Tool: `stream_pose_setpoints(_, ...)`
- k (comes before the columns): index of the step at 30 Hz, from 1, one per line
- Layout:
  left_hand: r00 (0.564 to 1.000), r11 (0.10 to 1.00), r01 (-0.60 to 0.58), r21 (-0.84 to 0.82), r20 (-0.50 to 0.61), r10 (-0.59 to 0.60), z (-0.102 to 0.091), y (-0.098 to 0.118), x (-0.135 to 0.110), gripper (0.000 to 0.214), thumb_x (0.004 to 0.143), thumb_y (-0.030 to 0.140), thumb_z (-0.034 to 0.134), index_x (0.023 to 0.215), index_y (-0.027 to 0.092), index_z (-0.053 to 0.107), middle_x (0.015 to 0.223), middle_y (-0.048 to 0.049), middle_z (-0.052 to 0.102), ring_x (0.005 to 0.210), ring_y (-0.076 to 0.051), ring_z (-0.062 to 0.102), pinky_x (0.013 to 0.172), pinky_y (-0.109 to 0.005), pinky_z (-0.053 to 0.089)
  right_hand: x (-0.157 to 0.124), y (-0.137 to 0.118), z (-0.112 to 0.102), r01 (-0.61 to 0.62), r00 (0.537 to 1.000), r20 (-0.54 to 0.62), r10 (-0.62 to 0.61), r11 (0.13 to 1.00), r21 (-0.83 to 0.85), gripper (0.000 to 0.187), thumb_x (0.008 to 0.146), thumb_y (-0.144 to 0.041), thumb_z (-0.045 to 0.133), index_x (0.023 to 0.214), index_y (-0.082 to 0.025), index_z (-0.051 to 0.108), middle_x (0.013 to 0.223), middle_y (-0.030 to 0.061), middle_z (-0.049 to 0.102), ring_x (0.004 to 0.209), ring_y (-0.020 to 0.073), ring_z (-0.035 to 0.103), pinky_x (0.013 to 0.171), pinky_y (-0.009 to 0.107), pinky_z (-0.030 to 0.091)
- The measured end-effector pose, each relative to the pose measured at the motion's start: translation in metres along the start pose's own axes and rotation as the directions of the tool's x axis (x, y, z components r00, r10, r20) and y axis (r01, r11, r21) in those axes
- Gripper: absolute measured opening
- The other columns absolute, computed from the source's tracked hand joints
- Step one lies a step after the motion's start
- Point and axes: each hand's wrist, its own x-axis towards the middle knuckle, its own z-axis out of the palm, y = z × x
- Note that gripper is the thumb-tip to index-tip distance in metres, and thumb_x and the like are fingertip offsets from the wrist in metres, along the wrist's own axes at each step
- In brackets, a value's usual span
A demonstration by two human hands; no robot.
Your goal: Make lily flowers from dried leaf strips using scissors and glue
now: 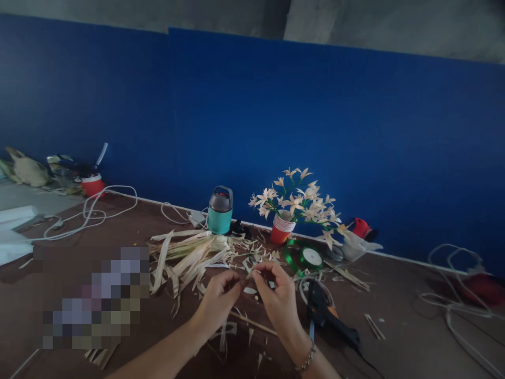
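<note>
My left hand [221, 296] and my right hand [279, 299] meet over the table, fingertips pinched close together. Between them is a small pale piece of corn husk [251, 273], mostly hidden by the fingers. Dried corn husks [197, 255] lie in a loose pile beyond my left hand. Below the hands a thin wooden stick [254, 323] rests among husk scraps. To the right of my right hand lies a black glue gun [329, 316]. Past the hands, a red paper cup [279, 234] holds husk flowers [303, 201] on green stems.
Green ribbon rolls [311, 257] lie beside the cup. A teal and grey lantern-shaped device [220, 213] stands near the blue partition [315, 121]. White cables [89, 216] loop at the left, more cords [450, 305] at the right. The brown tabletop [406, 347] carries scattered scraps.
</note>
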Motion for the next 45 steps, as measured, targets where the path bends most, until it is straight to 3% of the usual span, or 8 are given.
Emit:
stream_pose_setpoints(10,0.998,0.991,0.062,-0.122,0.026,-0.06,0.0,0.006,-0.001,0.035,0.067,0.048,0.064,0.059,0.015,0.056,0.052,0.0041,0.046,0.051,-0.01,0.04,0.051,-0.021,0.03,0.005,-0.009,-0.006,-0.176,0.983,-0.012,0.182,0.967,0.185,0.031,0.078,-0.045,0.057,0.088,-0.017,0.065,0.074,0.0027,0.061,0.069,0.0166,0.054,0.064,0.027,0.044)
stream_pose_setpoints(13,0.993,0.975,0.118,-0.187,0.051,-0.11,0.0,0.005,-0.001,0.034,0.067,0.047,0.066,0.063,0.014,0.058,0.053,0.0036,0.049,0.052,-0.009,0.041,0.052,-0.02,0.03,0.008,-0.008,-0.005,-0.323,0.946,0.111,0.303,0.896,0.304,0.035,0.071,-0.051,0.062,0.074,-0.017,0.068,0.062,0.0004,0.057,0.062,0.0156,0.051,0.059,0.026,0.042)
stream_pose_setpoints(17,0.973,0.921,0.225,-0.317,0.117,-0.197,0.001,0.004,-0.002,0.035,0.063,0.046,0.071,0.065,0.014,0.06,0.054,0.0022,0.054,0.052,-0.01,0.046,0.053,-0.021,0.033,0.01,-0.007,-0.003,-0.455,0.889,0.271,0.369,0.779,0.432,0.028,0.062,-0.043,0.074,0.066,-0.017,0.066,0.062,-0.0004,0.06,0.06,0.0137,0.053,0.057,0.023,0.042)
stream_pose_setpoints(24,0.974,0.929,0.223,-0.295,0.096,-0.203,0.002,0.006,-0.003,0.033,0.062,0.042,0.073,0.076,0.013,0.066,0.064,-0.0018,0.065,0.06,-0.014,0.056,0.06,-0.023,0.041,0.01,-0.009,-0.004,-0.489,0.872,0.246,0.424,0.73,0.477,0.027,0.058,-0.038,0.075,0.059,-0.016,0.062,0.051,-0.0037,0.053,0.049,0.0093,0.045,0.047,0.02,0.037)
stream_pose_setpoints(29,0.998,0.997,0.047,-0.062,-0.032,-0.049,0.0,0.003,-0.002,0.022,0.064,0.031,0.069,0.077,0.013,0.066,0.07,-0.0045,0.066,0.066,-0.017,0.058,0.062,-0.026,0.043,0.01,-0.008,-0.004,-0.47,0.882,0.214,0.42,0.759,0.45,0.026,0.058,-0.038,0.075,0.057,-0.016,0.062,0.051,-0.0031,0.052,0.048,0.0098,0.043,0.045,0.02,0.035)
stream_pose_setpoints(36,0.983,0.982,-0.147,0.119,-0.092,0.158,-0.003,-0.002,0.001,0.012,0.07,0.025,0.061,0.07,0.016,0.067,0.078,-0.0066,0.065,0.079,-0.021,0.059,0.07,-0.028,0.045,0.009,-0.005,-0.002,-0.45,0.893,0.222,0.393,0.802,0.392,0.029,0.062,-0.045,0.072,0.061,-0.017,0.064,0.05,-0.0033,0.053,0.047,0.0102,0.045,0.045,0.022,0.035)
stream_pose_setpoints(41,0.973,0.966,-0.173,0.195,-0.12,0.198,-0.008,0.0,0.003,0.012,0.072,0.025,0.059,0.067,0.017,0.066,0.079,-0.0066,0.065,0.082,-0.021,0.059,0.076,-0.029,0.044,0.013,0.013,-0.007,-0.204,0.972,0.135,0.191,0.975,0.084,0.024,0.075,-0.039,0.061,0.073,-0.016,0.07,0.067,0.0032,0.066,0.065,0.0179,0.058,0.062,0.027,0.043)
stream_pose_setpoints(45,0.971,0.97,-0.155,0.187,-0.151,0.184,-0.01,0.001,0.006,0.017,0.071,0.03,0.06,0.065,0.016,0.066,0.076,-0.0059,0.065,0.073,-0.019,0.059,0.069,-0.028,0.044,0.014,0.027,-0.009,-0.007,0.962,0.267,0.058,0.982,-0.189,0.016,0.077,-0.023,0.056,0.073,-0.018,0.071,0.074,0.0052,0.068,0.072,0.0201,0.061,0.068,0.03,0.045)
